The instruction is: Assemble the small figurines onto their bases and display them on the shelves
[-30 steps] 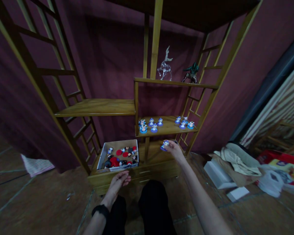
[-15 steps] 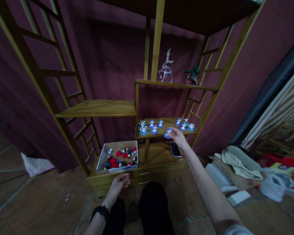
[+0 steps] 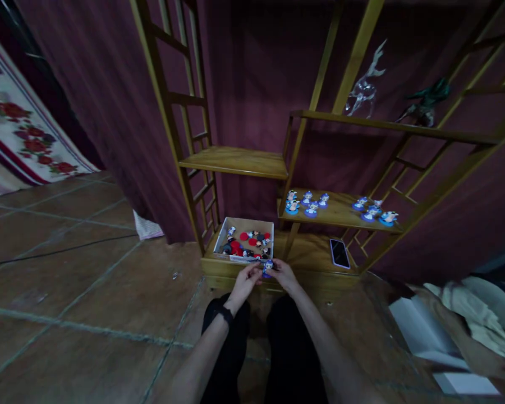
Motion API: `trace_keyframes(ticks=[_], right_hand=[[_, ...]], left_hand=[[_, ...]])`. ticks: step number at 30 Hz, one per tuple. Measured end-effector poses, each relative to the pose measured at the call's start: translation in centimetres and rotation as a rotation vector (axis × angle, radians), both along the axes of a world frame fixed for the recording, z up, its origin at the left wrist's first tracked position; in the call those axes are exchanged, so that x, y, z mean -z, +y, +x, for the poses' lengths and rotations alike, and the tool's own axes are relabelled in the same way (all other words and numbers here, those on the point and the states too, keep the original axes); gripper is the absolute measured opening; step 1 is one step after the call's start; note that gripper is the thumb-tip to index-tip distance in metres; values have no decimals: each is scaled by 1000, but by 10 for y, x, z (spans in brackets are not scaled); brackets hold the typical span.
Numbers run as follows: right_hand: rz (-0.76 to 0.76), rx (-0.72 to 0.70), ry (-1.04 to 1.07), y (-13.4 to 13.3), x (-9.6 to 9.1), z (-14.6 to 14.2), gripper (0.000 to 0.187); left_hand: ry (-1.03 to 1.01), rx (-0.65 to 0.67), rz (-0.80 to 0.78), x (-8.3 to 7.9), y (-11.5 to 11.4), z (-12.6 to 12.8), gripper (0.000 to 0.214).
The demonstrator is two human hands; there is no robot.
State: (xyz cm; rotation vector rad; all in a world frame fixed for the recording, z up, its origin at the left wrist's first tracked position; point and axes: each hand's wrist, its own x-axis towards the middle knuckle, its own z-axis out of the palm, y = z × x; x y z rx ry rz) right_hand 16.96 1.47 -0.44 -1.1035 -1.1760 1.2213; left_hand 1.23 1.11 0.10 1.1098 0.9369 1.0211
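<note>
A small blue-and-purple figurine is held in front of the shelf unit, just past the front edge of a cardboard box. My right hand grips it from the right with closed fingers. From the left, my left hand pinches it near its base, though the exact contact of the fingertips is hard to see. Inside the box lie several small figurines and red round pieces. On the low shelf board, several blue and purple figurines stand in a left group, and several more figurines stand at the right.
A phone lies on the bottom board at the right. Higher up stand a clear deer ornament and a dark green figure. The wooden shelf juts out above the box. White boxes and cloth sit on the floor at the right.
My right hand has brought the figurine from the low shelf down to my left hand, which now grips it too. The view has turned left.
</note>
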Motion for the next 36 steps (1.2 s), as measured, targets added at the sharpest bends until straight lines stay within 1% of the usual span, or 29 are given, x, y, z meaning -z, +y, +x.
trace_keyframes(ticks=[2,5,8,11,14,17,20,23,25,28,31,34,36], right_hand=[[-12,-9,2,-1,5,-4,36],[-44,-3,20,-3,5,-6,40],[-72,54,21,-4,5,-6,42],[-95,67,-28,-3,10,-8,35],[-111,57,-81,0,17,-9,31],[-114,25,-87,3,22,-11,31],[-141,9,-88,5,26,-12,28],[-180,56,-101,7,28,-15,23],[-177,88,-103,8,30,-17,19],[-141,83,-83,8,30,-21,17],[-114,47,-39,8,27,-24,21],[-102,77,-32,6,22,-23,26],[-97,84,-30,4,18,-21,27]], left_hand=[[16,30,13,3,1,0,41],[52,42,43,12,5,1,27],[137,-8,111,21,10,3,18],[266,-57,217,24,11,3,17],[441,-60,302,21,9,3,20],[571,-63,291,18,8,2,18],[571,-83,224,17,10,0,15],[536,-100,191,19,13,-2,14],[569,-100,209,18,14,-2,14],[699,-110,280,16,10,-1,15],[795,-145,394,12,2,2,20],[786,-133,520,8,-7,5,29],[764,-99,570,5,-12,5,35]])
